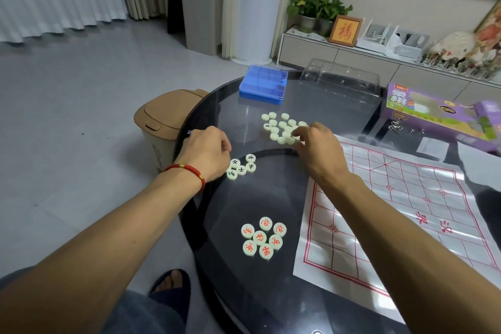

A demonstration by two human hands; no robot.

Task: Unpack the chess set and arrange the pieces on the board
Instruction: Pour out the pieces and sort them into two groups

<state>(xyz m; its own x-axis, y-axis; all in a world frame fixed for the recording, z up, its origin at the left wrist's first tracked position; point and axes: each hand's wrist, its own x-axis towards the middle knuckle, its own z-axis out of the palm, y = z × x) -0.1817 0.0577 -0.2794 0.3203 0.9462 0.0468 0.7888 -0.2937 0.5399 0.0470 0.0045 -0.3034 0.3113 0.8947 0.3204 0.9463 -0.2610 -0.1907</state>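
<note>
Round dark glass desk (271,198) on grey tile floor, tan bin (162,116) past its left edge, TV cabinet behind. Paper xiangqi board (406,211) lies at the right edge, purple box (433,114) and blue case (263,84) at the far edge. Left hand (208,154) knuckles up, grip curled, touching the black-marked pieces (242,167); can't tell if it holds one. Right hand (317,146) pinches in the face-down pile (282,127). Red-marked pieces (263,237) sit near centre, apart from both hands.
</note>
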